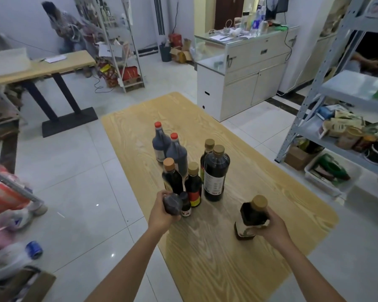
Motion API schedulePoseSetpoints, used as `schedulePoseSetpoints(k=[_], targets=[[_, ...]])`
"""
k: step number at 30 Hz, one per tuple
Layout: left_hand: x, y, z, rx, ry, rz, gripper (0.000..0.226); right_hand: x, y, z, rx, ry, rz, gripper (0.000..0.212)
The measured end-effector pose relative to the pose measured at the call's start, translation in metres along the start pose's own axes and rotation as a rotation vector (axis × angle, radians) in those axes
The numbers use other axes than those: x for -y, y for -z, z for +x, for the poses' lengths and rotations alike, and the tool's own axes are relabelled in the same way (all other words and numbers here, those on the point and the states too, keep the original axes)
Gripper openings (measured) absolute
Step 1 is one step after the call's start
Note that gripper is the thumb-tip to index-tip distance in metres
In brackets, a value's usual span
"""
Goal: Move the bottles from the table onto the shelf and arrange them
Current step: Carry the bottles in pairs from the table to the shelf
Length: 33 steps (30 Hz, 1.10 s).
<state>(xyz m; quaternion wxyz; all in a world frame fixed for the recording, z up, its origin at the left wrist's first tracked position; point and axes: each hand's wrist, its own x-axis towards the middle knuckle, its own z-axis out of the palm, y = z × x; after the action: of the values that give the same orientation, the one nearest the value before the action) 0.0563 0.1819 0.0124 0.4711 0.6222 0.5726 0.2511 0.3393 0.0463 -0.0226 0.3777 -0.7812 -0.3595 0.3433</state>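
Several dark sauce bottles stand grouped on the wooden table (pixel 205 264): two red-capped ones (pixel 176 155) at the back and tan-capped ones (pixel 216 173) in front. My left hand (pixel 162 212) grips a small dark bottle (pixel 172 203) at the table's left edge, beside another small bottle (pixel 185 207) with a red label. My right hand (pixel 268 225) holds a square tan-capped bottle (pixel 252 216) near the table's right side. The grey metal shelf (pixel 354 86) stands at the right.
The shelf's lower levels hold packets and jars (pixel 354 134), with a white basket (pixel 330 173) on the floor beneath. A white glass counter (pixel 242 68) stands behind the table. Another wooden table (pixel 42 66) is at the left, bags (pixel 7 214) lie at the lower left, and a person (pixel 63 25) stands far back.
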Motion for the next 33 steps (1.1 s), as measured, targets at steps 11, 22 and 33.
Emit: schedulePoseSetpoints(k=[11,22,33], targets=[[0.027,0.01,-0.041,-0.142,0.044,0.002,0.054,0.021,-0.074,-0.028,0.186,0.08,0.022,0.082],[0.074,0.164,-0.101,-0.242,0.027,-0.162,0.057,0.133,-0.199,-0.088,0.449,0.307,0.068,0.066],[0.055,0.42,-0.248,-0.791,-0.186,-0.091,0.058,0.348,-0.384,-0.221,0.882,0.635,0.254,0.048]])
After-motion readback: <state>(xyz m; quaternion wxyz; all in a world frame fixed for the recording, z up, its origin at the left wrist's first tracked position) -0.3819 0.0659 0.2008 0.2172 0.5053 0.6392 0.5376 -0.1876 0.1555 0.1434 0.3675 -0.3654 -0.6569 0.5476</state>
